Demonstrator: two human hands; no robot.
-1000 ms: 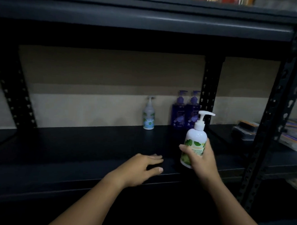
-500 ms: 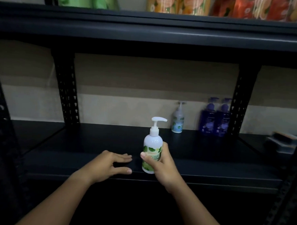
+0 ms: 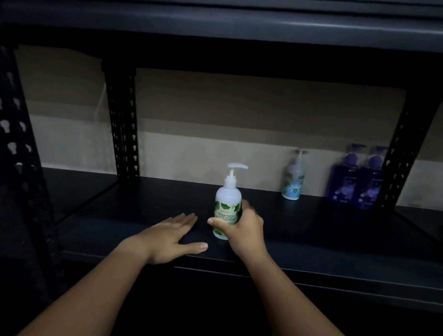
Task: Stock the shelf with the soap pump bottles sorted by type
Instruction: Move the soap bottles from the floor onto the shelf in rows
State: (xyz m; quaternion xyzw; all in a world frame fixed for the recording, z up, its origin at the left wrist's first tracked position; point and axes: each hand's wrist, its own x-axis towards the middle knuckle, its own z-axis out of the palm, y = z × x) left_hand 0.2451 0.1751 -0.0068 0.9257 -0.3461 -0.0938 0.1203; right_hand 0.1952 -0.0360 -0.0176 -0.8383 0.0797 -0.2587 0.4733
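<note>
1. On the front part of the dark shelf, a white soap pump bottle with a green leaf label was found upright, its long axis vertical and its pump spout turned to the right.
2. The right hand was observed wrapped round the lower body of this bottle, thumb across the label, so the grip was closed on it. Whether the base was resting on the shelf or held just above it could not be told.
3. The left hand was noted flat on the shelf just to the left of the bottle, fingers straight and spread, holding nothing and not touching the bottle.
4. At the rear of the same shelf, to the right and well apart from the held bottle, a pale bottle with a blue-green label was recorded, and further right a pair of purple bottles standing side by side, partly behind a black perforated upright.
5. It was judged that the held bottle matched neither rear group, so a separate position would be required; the right hand was the nearer and already engaged.
6. The shelf surface was seen to be smooth and dark, backed by a beige wall, under dim lighting, with another shelf edge overhead.
</note>
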